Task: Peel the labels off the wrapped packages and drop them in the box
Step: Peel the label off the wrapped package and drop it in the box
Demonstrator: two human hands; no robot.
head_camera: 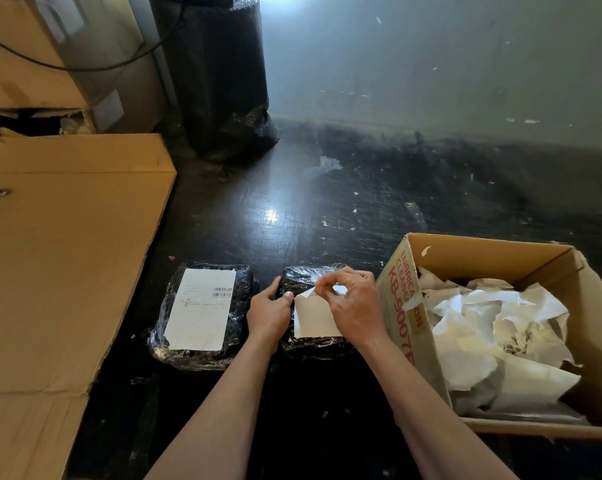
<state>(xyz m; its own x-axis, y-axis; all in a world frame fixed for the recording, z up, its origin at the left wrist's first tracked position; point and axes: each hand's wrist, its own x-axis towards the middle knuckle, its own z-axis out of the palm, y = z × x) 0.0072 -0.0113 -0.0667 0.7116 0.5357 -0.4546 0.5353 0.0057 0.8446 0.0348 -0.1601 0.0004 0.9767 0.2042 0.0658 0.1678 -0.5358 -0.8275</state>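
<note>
Two black packages wrapped in clear film lie side by side on the dark floor. The left package [202, 317] carries a whole white label [202, 308] with barcodes. On the right package [297, 277] my left hand [270, 311] grips the left edge, thumb on top. My right hand [353, 301] pinches the far edge of that package's white label [313, 317], which is lifted and partly peeled toward me. An open cardboard box [401, 306] stands just right of my right hand, filled with several crumpled white labels [493, 334].
A large flattened cardboard sheet [64, 258] lies on the left, touching the left package's side. Stacked cartons [33, 53] and a tall black wrapped roll [220, 77] stand at the back left. Bare dark floor [327, 202] with small paper scraps stretches ahead to a grey wall.
</note>
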